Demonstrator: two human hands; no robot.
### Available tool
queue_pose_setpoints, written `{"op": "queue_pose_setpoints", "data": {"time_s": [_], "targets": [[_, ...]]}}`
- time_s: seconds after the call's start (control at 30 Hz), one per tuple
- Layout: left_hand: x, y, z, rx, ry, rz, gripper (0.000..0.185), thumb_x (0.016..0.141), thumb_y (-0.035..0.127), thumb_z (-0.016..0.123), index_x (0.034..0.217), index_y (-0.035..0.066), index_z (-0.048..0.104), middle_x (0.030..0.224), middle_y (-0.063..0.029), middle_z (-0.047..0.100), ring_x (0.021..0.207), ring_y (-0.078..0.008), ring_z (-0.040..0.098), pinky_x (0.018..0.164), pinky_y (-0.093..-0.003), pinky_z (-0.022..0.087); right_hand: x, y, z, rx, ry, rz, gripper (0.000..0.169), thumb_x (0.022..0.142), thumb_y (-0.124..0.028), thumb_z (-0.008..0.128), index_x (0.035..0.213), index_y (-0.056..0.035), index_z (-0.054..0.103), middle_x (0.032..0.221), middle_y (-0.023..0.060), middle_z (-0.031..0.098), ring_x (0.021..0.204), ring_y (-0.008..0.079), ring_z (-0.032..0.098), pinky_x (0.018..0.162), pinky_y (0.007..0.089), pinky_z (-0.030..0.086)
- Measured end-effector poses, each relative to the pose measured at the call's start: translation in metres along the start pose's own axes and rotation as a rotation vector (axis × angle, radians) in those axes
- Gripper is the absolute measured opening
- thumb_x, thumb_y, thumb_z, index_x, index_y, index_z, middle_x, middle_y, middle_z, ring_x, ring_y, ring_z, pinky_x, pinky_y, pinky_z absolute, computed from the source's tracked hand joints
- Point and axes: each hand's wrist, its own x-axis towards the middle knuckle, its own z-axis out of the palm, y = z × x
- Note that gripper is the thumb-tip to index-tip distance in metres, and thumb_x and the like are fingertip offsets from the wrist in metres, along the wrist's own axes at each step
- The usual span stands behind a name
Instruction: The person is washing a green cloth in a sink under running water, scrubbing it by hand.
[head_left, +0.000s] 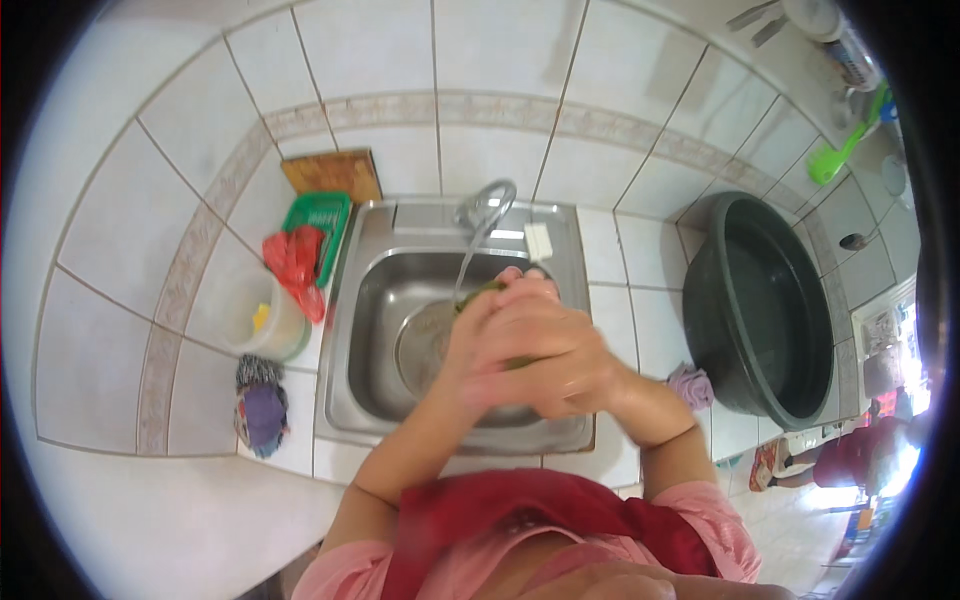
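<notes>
Over the stainless steel sink, my left hand and my right hand are pressed together, fingers overlapping. Between them is a green thing, mostly covered; it shows at the fingertips and through a gap between fingers, and its kind is unclear. A thin stream of water runs from the curved metal faucet and falls close beside the green thing. Behind my fingers, a white bar, perhaps soap, lies on the sink's back ledge.
At left stand a green plastic basket with a red plastic bag, a translucent container, bundled cloths and a wooden board. A large dark basin and a lilac cloth are at right. Another person is beyond.
</notes>
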Motion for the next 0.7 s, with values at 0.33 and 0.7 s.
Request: {"op": "queue_pose_setpoints", "data": {"time_s": [0.33, 0.7], "targets": [[0.009, 0.027, 0.033, 1.47, -0.626, 0.999, 0.016, 0.064, 0.007, 0.063, 0.08, 0.009, 0.063, 0.093, -0.0058, 0.062, 0.086, -0.0225, 0.06, 0.074, -0.0331, 0.05, -0.046, 0.044, 0.014, 1.424, 0.756, 0.928, 0.029, 0.092, -0.015, 0.054, 0.119, -0.0033, 0.051, 0.065, -0.0057, 0.039, 0.06, 0.0028, 0.041, 0.054, 0.0189, 0.037], [-0.007, -0.014, -0.023, 1.777, -1.15, 0.733, 0.012, 0.063, 0.02, 0.06, 0.065, 0.013, 0.05, 0.07, -0.0031, 0.052, 0.072, -0.0192, 0.056, 0.065, -0.0303, 0.045, -0.07, 0.089, 0.056, 1.047, -0.294, 1.376, 0.018, 0.091, -0.021, 0.053, 0.091, -0.0048, 0.061, 0.061, -0.0074, 0.04, 0.053, 0.0032, 0.033, 0.048, 0.0212, 0.028]]}}
